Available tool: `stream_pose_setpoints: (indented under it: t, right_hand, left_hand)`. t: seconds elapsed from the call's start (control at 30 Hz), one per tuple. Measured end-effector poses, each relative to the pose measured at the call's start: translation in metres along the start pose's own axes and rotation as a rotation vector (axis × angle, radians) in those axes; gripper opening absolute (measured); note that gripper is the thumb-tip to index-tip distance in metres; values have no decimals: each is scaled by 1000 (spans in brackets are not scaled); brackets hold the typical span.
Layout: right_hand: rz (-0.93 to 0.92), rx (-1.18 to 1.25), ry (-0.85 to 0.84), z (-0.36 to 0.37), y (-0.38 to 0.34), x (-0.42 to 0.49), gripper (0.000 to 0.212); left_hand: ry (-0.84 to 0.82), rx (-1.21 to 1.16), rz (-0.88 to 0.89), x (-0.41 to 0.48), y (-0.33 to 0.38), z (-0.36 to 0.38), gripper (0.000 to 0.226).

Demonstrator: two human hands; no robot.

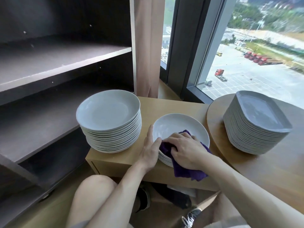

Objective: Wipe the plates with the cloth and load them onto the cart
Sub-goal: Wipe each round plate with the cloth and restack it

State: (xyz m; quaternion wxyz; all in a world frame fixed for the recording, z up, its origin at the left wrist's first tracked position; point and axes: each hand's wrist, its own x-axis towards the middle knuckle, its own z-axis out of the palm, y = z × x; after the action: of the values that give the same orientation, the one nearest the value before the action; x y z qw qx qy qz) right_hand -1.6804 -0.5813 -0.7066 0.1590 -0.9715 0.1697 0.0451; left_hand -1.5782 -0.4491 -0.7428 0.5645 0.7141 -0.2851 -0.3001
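Head: left fingers (150,131) grip plate (178,123) rim; right fingers (173,139) clutch cloth (186,172) inside.

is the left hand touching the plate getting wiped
Touching. The head view shows the left hand at the near-left rim of the plate, with a finger lying over the rim and the thumb against its outer edge.

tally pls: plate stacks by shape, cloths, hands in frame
Round plate stacks: 2, the tall stack and the short stack
Squarish plate stacks: 1, the squarish stack
Cloths: 1, the purple cloth
Hands: 2, the left hand and the right hand
Total: 6
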Motion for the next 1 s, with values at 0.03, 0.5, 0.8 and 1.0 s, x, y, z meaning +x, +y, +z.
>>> stream_pose_setpoints:
  t: [0.03, 0.5, 0.8, 1.0]
  right_hand:
    - [16, -7, -4, -3, 6, -3, 49]
    - [217, -146, 238, -9, 40, 36, 38]
    - [235, -176, 264, 11, 4, 74, 45]
    - [142, -140, 171, 21, -28, 62, 46]
  left_hand:
    - [10, 9, -4, 1, -1, -1, 70]
    - [-5, 54, -42, 16, -13, 2, 78]
    - [63, -127, -36, 23, -7, 10, 70]
    - [89, -171, -32, 18, 3, 10, 80]
